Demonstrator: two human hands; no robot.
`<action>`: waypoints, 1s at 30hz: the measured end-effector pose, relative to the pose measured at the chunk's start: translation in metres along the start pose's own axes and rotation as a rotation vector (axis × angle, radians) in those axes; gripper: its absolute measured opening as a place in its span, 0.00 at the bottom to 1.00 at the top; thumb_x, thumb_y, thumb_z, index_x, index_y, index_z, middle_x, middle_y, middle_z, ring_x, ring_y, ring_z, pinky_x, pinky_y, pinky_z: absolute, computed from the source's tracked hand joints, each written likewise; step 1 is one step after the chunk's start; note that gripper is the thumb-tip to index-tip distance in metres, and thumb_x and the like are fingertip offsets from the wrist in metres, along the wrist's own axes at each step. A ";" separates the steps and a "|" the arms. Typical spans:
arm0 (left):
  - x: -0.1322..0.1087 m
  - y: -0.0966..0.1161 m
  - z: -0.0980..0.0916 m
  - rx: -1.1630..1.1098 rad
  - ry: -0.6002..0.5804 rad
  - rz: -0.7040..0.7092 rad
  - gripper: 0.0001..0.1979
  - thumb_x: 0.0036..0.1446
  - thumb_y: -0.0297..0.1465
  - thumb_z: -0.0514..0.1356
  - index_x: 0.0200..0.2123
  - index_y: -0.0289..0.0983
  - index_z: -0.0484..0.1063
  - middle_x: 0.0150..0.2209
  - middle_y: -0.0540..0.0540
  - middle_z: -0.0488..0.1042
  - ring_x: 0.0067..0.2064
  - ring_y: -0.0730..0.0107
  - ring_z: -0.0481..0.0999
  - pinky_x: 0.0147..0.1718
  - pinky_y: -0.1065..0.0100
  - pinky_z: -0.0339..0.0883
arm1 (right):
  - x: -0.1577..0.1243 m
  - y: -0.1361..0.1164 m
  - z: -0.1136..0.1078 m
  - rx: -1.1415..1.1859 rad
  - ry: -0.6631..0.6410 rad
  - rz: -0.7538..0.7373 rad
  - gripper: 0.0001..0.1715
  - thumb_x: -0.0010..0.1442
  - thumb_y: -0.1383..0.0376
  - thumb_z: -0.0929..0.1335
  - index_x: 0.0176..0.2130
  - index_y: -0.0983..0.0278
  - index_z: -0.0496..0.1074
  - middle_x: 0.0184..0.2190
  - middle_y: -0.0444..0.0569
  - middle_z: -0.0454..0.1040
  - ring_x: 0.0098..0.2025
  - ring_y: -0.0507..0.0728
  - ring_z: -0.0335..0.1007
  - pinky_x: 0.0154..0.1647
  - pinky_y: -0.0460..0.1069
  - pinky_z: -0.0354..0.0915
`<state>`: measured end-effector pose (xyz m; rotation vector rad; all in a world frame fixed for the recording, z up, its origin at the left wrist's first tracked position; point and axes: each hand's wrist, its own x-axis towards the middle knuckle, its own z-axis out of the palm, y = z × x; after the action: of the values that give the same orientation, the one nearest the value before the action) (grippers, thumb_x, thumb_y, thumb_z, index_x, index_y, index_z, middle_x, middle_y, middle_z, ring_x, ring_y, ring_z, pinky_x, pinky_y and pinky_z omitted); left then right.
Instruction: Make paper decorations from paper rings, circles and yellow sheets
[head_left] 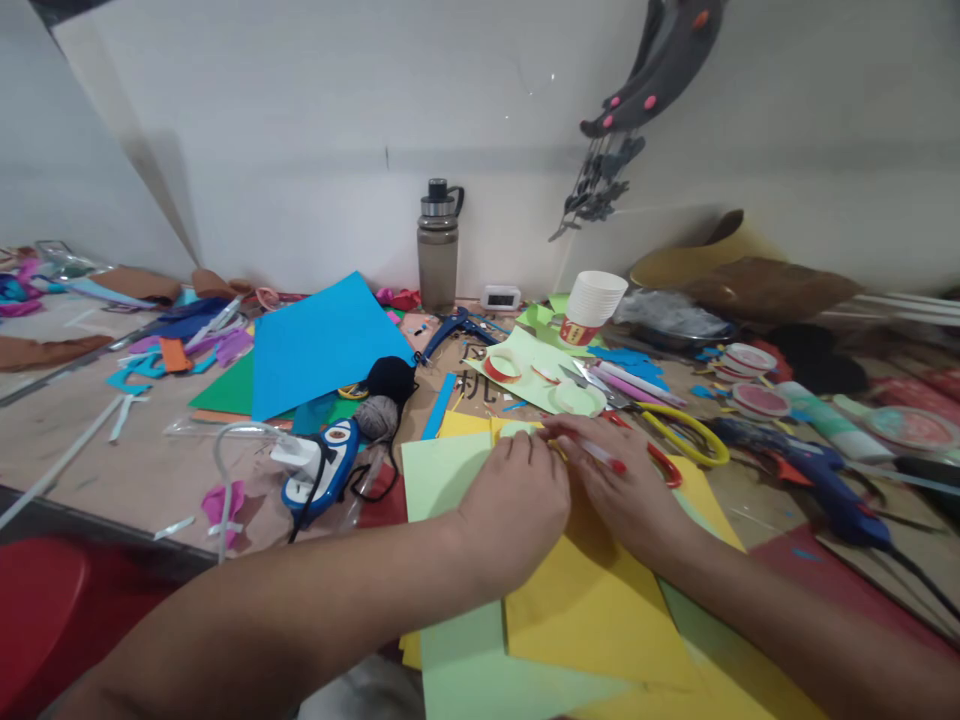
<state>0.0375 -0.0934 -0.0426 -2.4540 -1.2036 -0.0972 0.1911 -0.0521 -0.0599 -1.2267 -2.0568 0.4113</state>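
Note:
My left hand (517,510) is closed, its fingers bent down onto a small pale green paper piece (516,429) whose edge shows past the knuckles. Right beside it, my right hand (626,485) has a pen (600,452) with a red end tucked among its fingers. Its fingertips meet those of the left hand, and what lies between them is hidden. Beneath both hands are yellow paper (592,620) and light green sheets (457,640). Red-handled scissors (664,465) lie partly behind my right hand.
Yellow-handled scissors (694,440), a blue glue gun (832,480) and stacked paper cups (596,305) are to the right. A bottle (438,255) stands by the wall. Leftward lie blue paper (322,350), a power strip (326,475) with a cable, and yarn balls (390,380).

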 end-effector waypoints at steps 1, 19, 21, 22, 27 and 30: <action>-0.002 0.003 0.003 0.007 0.000 0.016 0.20 0.60 0.24 0.51 0.54 0.22 0.69 0.49 0.29 0.74 0.51 0.53 0.73 0.48 0.57 0.67 | 0.000 0.000 0.000 0.003 0.000 0.003 0.16 0.67 0.57 0.59 0.47 0.55 0.72 0.44 0.50 0.79 0.46 0.62 0.73 0.48 0.62 0.62; -0.002 0.016 0.012 -0.064 0.049 0.006 0.20 0.59 0.31 0.55 0.51 0.26 0.74 0.50 0.25 0.74 0.52 0.44 0.76 0.47 0.50 0.68 | 0.053 -0.016 -0.008 -0.018 -0.134 -0.066 0.22 0.67 0.55 0.59 0.30 0.59 0.74 0.35 0.49 0.79 0.38 0.58 0.75 0.39 0.52 0.69; -0.002 0.017 0.014 -0.056 0.071 -0.014 0.20 0.58 0.30 0.56 0.51 0.26 0.75 0.50 0.25 0.75 0.52 0.43 0.76 0.46 0.50 0.69 | 0.058 -0.015 -0.006 -0.019 -0.150 -0.071 0.22 0.67 0.55 0.59 0.28 0.59 0.73 0.34 0.48 0.79 0.37 0.58 0.75 0.37 0.51 0.69; -0.002 0.018 0.015 -0.054 0.087 -0.023 0.20 0.58 0.30 0.56 0.50 0.27 0.75 0.50 0.26 0.75 0.51 0.43 0.76 0.46 0.50 0.69 | 0.060 -0.015 -0.005 -0.027 -0.153 -0.071 0.22 0.67 0.56 0.59 0.27 0.59 0.72 0.34 0.48 0.79 0.36 0.58 0.75 0.36 0.51 0.68; -0.002 0.020 0.019 -0.071 0.156 -0.036 0.19 0.59 0.30 0.54 0.48 0.25 0.76 0.48 0.24 0.75 0.50 0.42 0.77 0.44 0.50 0.70 | 0.068 -0.006 -0.001 -0.154 -0.192 -0.087 0.22 0.66 0.57 0.60 0.26 0.59 0.72 0.31 0.48 0.79 0.32 0.58 0.75 0.34 0.52 0.68; -0.002 0.021 0.022 -0.097 0.171 -0.041 0.20 0.58 0.30 0.54 0.48 0.24 0.76 0.49 0.23 0.75 0.50 0.41 0.76 0.45 0.49 0.70 | 0.071 -0.003 0.003 -0.186 -0.237 -0.085 0.21 0.66 0.57 0.60 0.28 0.59 0.75 0.29 0.48 0.79 0.30 0.58 0.75 0.32 0.52 0.68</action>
<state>0.0495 -0.0977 -0.0701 -2.4462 -1.1995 -0.3767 0.1654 0.0081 -0.0320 -1.2411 -2.3858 0.3452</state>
